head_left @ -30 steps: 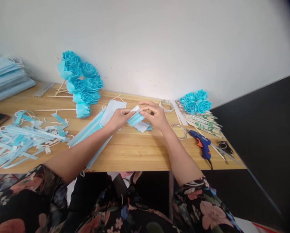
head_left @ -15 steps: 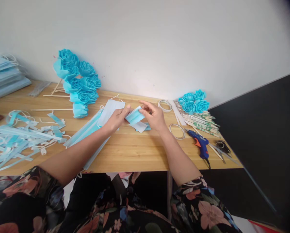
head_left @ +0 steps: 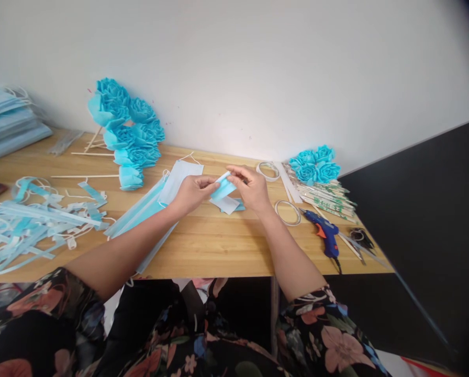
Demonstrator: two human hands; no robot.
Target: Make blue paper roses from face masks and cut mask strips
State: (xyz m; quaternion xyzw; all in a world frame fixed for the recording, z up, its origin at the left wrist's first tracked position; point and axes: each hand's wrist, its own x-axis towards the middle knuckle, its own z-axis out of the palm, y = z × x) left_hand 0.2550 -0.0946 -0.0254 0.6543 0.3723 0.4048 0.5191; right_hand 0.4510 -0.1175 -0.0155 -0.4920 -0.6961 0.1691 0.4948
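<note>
Against a pale wall [head_left: 234, 78] runs a wooden table [head_left: 219, 246], stocked with work at several stages. The large stack of blue masks [head_left: 7, 123] at its far left looks unused, so plenty of material seems to be left. The tall cluster of blue flowers [head_left: 134, 137] beside it, some on visible sticks, looks finished. Nearer the front edge, a heap of strips and ear loops [head_left: 34, 228] suggests that a good many masks have already been trimmed. Loose masks [head_left: 140, 207] lie around the left forearm, some with loops on, apparently uncut. At right, a bundle of printed packets [head_left: 331, 199] lies just before a smaller group of blue flowers [head_left: 307, 173], and a blue glue gun [head_left: 326, 233] rests untouched.

In the middle, the left hand [head_left: 195, 192] and right hand [head_left: 254, 188] share a blue piece [head_left: 222, 188], each grip a thumb-and-finger pinch at one end. It is held above the table, over a white piece [head_left: 230, 206], and looks partly folded or rolled; I judge this one barely begun, well short of a flower. Two thin tape rolls [head_left: 268, 178] lie apart from the hands.
</note>
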